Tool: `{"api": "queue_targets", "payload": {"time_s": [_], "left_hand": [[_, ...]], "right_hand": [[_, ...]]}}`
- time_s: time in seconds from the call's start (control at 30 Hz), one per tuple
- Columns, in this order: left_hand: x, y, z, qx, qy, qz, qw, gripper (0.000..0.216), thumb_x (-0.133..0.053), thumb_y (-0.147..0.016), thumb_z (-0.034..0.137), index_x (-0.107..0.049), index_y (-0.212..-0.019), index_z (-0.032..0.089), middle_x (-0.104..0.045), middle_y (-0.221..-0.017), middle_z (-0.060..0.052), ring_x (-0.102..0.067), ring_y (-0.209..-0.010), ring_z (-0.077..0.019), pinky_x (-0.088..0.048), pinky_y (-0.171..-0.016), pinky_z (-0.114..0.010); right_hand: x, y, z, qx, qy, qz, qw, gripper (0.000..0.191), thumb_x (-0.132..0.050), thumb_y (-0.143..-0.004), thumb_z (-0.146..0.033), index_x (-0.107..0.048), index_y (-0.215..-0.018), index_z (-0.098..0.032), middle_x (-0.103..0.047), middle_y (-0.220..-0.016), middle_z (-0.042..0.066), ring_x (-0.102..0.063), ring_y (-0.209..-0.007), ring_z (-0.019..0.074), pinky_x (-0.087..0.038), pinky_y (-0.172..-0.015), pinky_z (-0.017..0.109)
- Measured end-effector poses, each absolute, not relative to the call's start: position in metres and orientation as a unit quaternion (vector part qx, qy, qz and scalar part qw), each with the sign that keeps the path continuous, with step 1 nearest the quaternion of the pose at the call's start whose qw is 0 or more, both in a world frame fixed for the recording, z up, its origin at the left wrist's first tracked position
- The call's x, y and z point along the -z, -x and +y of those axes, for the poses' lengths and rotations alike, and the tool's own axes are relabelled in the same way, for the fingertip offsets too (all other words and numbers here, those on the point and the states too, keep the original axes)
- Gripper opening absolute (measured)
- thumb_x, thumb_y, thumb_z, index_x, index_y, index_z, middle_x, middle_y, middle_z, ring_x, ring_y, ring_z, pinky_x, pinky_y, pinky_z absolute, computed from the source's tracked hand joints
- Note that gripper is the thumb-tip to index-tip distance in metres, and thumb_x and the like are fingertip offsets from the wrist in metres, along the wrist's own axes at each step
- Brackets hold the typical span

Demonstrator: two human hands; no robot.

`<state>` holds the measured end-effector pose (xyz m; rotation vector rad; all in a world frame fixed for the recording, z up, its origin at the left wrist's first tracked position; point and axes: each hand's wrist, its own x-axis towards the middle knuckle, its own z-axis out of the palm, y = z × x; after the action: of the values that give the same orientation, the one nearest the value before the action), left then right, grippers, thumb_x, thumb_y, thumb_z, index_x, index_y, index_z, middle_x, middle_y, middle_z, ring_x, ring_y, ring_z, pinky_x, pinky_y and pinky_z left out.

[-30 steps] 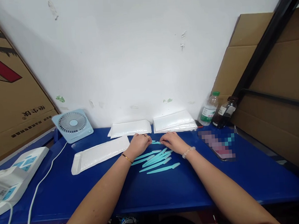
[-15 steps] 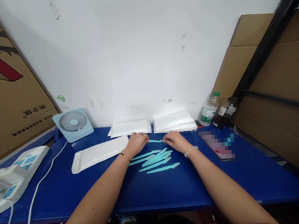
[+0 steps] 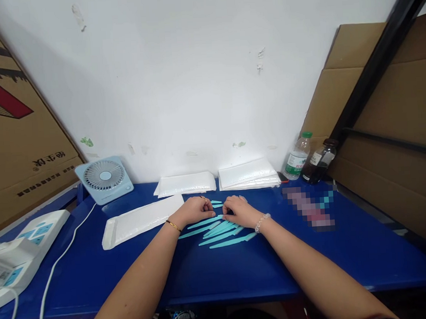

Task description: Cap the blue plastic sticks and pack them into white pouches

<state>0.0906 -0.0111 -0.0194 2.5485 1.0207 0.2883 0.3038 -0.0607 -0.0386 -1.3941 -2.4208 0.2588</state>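
Note:
Several slim turquoise plastic sticks [image 3: 223, 232] lie fanned out on the blue table [image 3: 219, 270]. My left hand [image 3: 193, 210] and my right hand [image 3: 238, 212] sit close together at the far end of the pile, fingers curled and pinching turquoise sticks [image 3: 215, 203] between them. How many they hold I cannot make out. A gold bracelet is on my left wrist, a bead bracelet on my right. A white padded envelope [image 3: 140, 219] lies open-ended just left of my left hand.
Two stacks of white envelopes [image 3: 185, 183] [image 3: 248, 173] lie against the wall. A small blue fan [image 3: 104, 178] and a white device [image 3: 16, 253] with a cable stand left. Two bottles [image 3: 299, 156] [image 3: 319, 161] stand right. Cardboard leans on both sides.
Both hands have drawn nearer to me and closer together, from holding one stick stretched between them to pinching sticks over the pile's far end.

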Motion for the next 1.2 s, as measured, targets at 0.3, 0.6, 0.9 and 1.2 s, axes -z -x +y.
{"api": "queue_targets", "payload": {"time_s": [0.3,0.6,0.9,1.2], "left_hand": [[0.023,-0.095,-0.004,-0.109,-0.910,0.384,0.111,0.016,-0.054,-0.082,0.026,-0.067,-0.077,0.020,-0.068,-0.077,-0.001,-0.059,-0.070,-0.0142,-0.038,-0.064,-0.024],[0.016,-0.096,-0.014,-0.145,-0.899,0.385,0.153,0.027,-0.058,-0.080,0.044,-0.066,-0.091,0.020,-0.065,-0.084,-0.002,-0.060,-0.076,-0.0159,-0.040,-0.063,-0.024],[0.028,-0.117,-0.024,-0.110,-0.925,0.337,0.138,0.016,-0.060,-0.079,0.033,-0.067,-0.087,0.021,-0.067,-0.082,-0.001,-0.060,-0.076,-0.0154,-0.039,-0.064,-0.023],[0.030,-0.125,-0.022,-0.133,-0.915,0.349,0.151,0.016,-0.052,-0.085,0.025,-0.066,-0.084,0.019,-0.068,-0.083,-0.002,-0.060,-0.074,-0.0147,-0.041,-0.065,-0.024]], "right_hand": [[0.033,-0.337,-0.050,-0.041,0.531,-0.822,0.202,0.010,-0.061,-0.084,-0.027,-0.059,-0.078,-0.019,-0.059,-0.086,0.003,-0.053,-0.090,0.0187,-0.032,-0.080,0.033],[0.027,-0.355,-0.057,-0.102,0.466,-0.864,0.161,0.010,-0.065,-0.079,-0.024,-0.063,-0.088,-0.024,-0.061,-0.092,0.001,-0.055,-0.094,0.0195,-0.032,-0.084,0.034],[0.030,-0.341,-0.056,-0.067,0.443,-0.885,0.128,0.007,-0.055,-0.083,-0.016,-0.061,-0.081,-0.019,-0.058,-0.085,0.001,-0.055,-0.071,0.0128,-0.037,-0.069,0.026],[0.026,-0.351,-0.056,-0.120,0.445,-0.869,0.180,0.008,-0.057,-0.084,-0.019,-0.061,-0.077,-0.019,-0.058,-0.081,0.001,-0.054,-0.069,0.0130,-0.039,-0.062,0.024]]}}
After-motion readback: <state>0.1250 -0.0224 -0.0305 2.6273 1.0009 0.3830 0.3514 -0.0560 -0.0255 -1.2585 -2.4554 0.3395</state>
